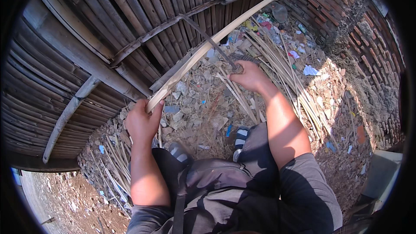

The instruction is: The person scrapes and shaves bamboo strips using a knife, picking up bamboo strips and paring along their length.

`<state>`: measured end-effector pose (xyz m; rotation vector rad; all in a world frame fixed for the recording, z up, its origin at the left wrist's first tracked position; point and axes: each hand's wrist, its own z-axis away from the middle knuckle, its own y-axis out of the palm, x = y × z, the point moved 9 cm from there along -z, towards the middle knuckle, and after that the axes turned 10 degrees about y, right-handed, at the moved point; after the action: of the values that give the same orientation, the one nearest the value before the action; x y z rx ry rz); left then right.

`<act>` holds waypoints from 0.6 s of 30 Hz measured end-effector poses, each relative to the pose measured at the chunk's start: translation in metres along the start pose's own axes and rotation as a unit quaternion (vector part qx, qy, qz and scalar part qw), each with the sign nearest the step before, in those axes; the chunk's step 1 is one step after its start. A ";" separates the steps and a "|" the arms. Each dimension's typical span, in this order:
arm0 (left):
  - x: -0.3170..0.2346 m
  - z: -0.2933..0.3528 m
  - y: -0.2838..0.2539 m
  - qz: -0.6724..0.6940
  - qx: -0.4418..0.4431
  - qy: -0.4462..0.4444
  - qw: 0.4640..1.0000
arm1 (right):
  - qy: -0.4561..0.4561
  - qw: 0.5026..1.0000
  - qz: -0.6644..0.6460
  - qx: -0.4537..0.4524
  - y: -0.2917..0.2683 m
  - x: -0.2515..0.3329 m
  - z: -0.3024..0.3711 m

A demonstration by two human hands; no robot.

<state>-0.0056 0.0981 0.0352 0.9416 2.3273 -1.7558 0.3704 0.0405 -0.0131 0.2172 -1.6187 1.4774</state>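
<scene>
Holding the near end of a long bamboo strip in my left hand, grip clamped on it; my right hand closes on a knife across the strip, above the rubble ground.

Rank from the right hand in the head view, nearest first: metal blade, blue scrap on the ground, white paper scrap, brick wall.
1. Metal blade: gripped in the right hand, running up-left.
2. Blue scrap: on the ground just below the hand, by the shoes.
3. White paper scrap: out to the right.
4. Brick wall: upper right, beyond the litter.
</scene>
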 end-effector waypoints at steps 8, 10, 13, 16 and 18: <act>-0.001 0.002 0.001 0.022 -0.004 0.033 0.999 | -0.162 0.969 0.102 0.158 0.058 0.064 0.034; 0.002 0.001 -0.005 0.004 -0.014 0.035 0.999 | -0.129 0.971 0.108 0.170 0.049 0.062 0.029; 0.000 0.000 -0.010 0.000 -0.037 0.039 0.999 | -0.082 0.991 -0.021 0.104 0.021 0.025 0.003; 0.000 0.000 -0.009 0.005 -0.046 0.039 0.998 | -0.050 0.993 -0.053 0.089 0.014 0.017 0.004; -0.005 -0.001 -0.006 0.006 -0.042 0.039 0.998 | -0.042 0.995 -0.059 0.072 0.016 0.016 0.005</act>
<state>-0.0046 0.0957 0.0427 1.0252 2.4169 -1.6305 0.3486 0.0475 -0.0131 0.4540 -1.5383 1.5110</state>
